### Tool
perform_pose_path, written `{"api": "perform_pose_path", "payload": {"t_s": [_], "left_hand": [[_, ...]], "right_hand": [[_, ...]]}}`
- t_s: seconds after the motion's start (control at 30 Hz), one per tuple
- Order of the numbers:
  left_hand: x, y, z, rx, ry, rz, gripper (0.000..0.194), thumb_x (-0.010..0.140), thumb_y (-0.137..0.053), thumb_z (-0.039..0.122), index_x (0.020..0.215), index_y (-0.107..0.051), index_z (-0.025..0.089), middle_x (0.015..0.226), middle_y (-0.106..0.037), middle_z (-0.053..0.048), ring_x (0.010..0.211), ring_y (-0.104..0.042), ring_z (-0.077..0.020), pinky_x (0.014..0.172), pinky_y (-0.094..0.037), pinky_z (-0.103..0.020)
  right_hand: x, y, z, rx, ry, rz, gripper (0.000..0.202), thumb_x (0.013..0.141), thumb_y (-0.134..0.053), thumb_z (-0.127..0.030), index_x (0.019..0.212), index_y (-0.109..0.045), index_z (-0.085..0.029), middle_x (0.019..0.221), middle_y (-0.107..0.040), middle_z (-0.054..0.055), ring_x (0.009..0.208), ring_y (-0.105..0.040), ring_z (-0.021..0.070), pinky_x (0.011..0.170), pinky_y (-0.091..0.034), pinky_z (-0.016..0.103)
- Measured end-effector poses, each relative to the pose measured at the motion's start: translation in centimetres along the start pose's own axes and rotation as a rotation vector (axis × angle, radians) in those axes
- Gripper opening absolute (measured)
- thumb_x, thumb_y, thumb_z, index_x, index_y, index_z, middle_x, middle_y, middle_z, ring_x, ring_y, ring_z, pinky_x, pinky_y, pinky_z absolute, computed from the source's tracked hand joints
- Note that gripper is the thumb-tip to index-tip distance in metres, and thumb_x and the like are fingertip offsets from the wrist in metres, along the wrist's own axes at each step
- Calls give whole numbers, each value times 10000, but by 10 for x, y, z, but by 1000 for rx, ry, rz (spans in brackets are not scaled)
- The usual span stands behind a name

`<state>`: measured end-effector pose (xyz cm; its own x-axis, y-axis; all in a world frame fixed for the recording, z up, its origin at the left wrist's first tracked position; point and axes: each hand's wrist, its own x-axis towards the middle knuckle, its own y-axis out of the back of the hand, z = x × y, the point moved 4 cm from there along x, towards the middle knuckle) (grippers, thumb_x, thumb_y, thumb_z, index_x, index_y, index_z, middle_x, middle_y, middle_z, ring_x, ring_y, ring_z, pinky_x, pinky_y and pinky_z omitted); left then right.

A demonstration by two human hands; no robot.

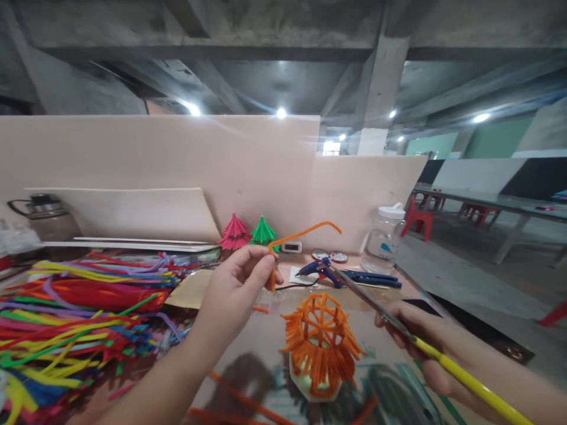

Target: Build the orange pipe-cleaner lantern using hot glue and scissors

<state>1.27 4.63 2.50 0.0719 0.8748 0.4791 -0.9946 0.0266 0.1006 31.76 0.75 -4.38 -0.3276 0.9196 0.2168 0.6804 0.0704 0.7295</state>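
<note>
Clock hours are counted around the orange openwork piece [321, 342], with twelve at the far side of the table. At the far left, toward ten o'clock, is a dark-lidded bottle [48, 215], and in front of it, toward nine, a heap of coloured strips [84, 330] spreads over the table. A white board [133, 215] leans at ten o'clock. The pink paper-like tree [234, 233] is at eleven, beyond the left hand [241, 280]. That hand, at ten o'clock, has thumb and fingers pinched on a bent orange strip [305, 232]; its long end rises to the right and its short end hangs down. Loose orange strips [248, 396] lie at eight. A green tree [262, 231] is also at eleven, just beside the pink one, and a small white device [292, 247] is between eleven and twelve. The orange openwork piece is near the middle of the work area, on a pale base, with an open frame above a fringe. A blue glue gun [325, 271] is at twelve, and a clear bottle [383, 239] with a white lid at one. The right hand [420, 333], at three o'clock and well apart from the left, is closed around a yellow-handled tool [465, 378]; its metal end points toward the glue gun, but I cannot tell whether they touch. A red chair [419, 218] is farther off, toward one
</note>
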Motion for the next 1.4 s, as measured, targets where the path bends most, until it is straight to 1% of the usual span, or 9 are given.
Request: {"api": "perform_pose_path", "payload": {"t_s": [0.07, 0.2, 0.33, 0.5, 0.63, 0.77, 1.1, 1.3, 1.4], "left_hand": [[-5, -5, 2, 49, -4, -31, 212, 921, -602, 394, 875, -627, 189, 700, -678, 8, 646, -615, -122, 605, -482, -209], [-11, -15, -1, 156, -17, -100, 213, 933, -572, 395, 893, -638, 196, 719, -687, -3, 684, -638, -141, 623, -492, -226], [-14, -22, -8, 220, -15, -134, 204, 933, -557, 387, 910, -634, 199, 709, -689, -6, 695, -649, -158, 653, -489, -260], [-14, -30, -6, 234, -59, -197, 195, 935, -535, 335, 851, -649, 201, 693, -657, 7, 665, -619, -142, 641, -463, -254], [-15, -36, -1, 269, -107, -223, 166, 894, -524, 258, 811, -654, 197, 675, -619, 15, 642, -580, -137, 618, -435, -250], [-16, -37, -1, 339, -118, -226, 158, 863, -525, 230, 830, -677, 199, 666, -617, 18, 638, -570, -140, 614, -418, -252], [-15, -34, 2, 318, -133, -250, 184, 906, -522, 255, 813, -672, 202, 675, -614, 24, 636, -564, -126, 609, -420, -232], [-14, -35, 3, 322, -144, -260, 177, 883, -521, 232, 786, -666, 200, 661, -583, 32, 631, -545, -121, 611, -419, -229], [-14, -34, 3, 334, -120, -261, 168, 863, -513, 225, 787, -660, 198, 648, -576, 33, 627, -544, -126, 608, -419, -234]], "right_hand": [[6, -11, -15, 114, 3, -82, 418, 709, -759, -444, 1066, -636, -264, 820, -627, 40, 741, -599, 229, 612, -493, 292], [24, -18, -31, 178, 26, -71, 346, 781, -718, -510, 986, -629, -246, 831, -608, 20, 732, -542, 190, 637, -463, 268], [28, -15, -47, 137, 57, -80, 505, 749, -692, -688, 925, -630, -219, 767, -569, -2, 673, -470, 155, 573, -389, 237], [24, -12, -67, 190, 13, -124, 679, 709, -587, -837, 980, -633, -216, 822, -585, 4, 718, -489, 161, 627, -414, 244], [27, -23, -54, 289, 41, -176, 807, 646, -536, -907, 1032, -620, -203, 810, -572, 8, 705, -490, 161, 627, -427, 253], [30, -31, -37, 291, 32, -197, 782, 621, -579, -898, 969, -616, -200, 782, -570, 4, 681, -480, 154, 609, -424, 247], [27, -23, -56, 238, 23, -190, 453, 758, -760, -582, 987, -625, -216, 855, -608, 2, 766, -517, 179, 686, -448, 266], [27, -26, -47, 295, 29, -225, 615, 720, -669, -759, 977, -613, -203, 874, -629, 13, 756, -533, 181, 647, -434, 261], [26, -25, -45, 253, 7, -239, 613, 718, -686, -744, 1012, -608, -211, 891, -639, 11, 763, -543, 183, 643, -429, 260]]}}
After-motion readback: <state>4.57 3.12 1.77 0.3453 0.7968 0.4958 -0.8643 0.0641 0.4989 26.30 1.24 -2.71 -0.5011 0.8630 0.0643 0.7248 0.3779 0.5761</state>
